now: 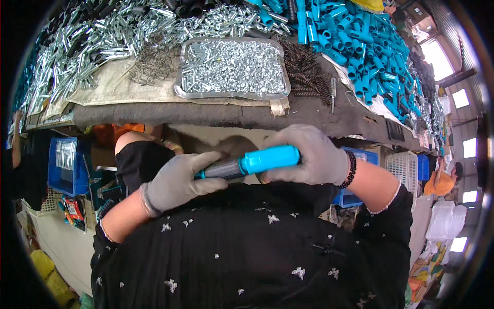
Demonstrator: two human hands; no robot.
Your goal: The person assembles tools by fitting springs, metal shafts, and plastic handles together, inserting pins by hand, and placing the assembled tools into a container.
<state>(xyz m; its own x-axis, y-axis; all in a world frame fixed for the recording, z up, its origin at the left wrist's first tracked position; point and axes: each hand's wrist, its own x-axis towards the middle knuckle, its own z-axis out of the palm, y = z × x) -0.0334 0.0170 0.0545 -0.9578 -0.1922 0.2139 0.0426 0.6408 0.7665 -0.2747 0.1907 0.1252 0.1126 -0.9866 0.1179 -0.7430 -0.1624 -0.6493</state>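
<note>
A bright blue and black cylindrical tool handle is held level in front of my chest, between both hands. My left hand, in a grey glove, grips its ribbed black end between thumb and fingers. Around the smooth blue end is my right hand, gloved as well, its fingers curled over the tip. That covered tip cannot be seen.
On the bench ahead stands a clear tray of small metal parts. Nearby lie dark springs, a slim screwdriver, loose metal tubes and piled blue handle shells. Blue crates stand below at left.
</note>
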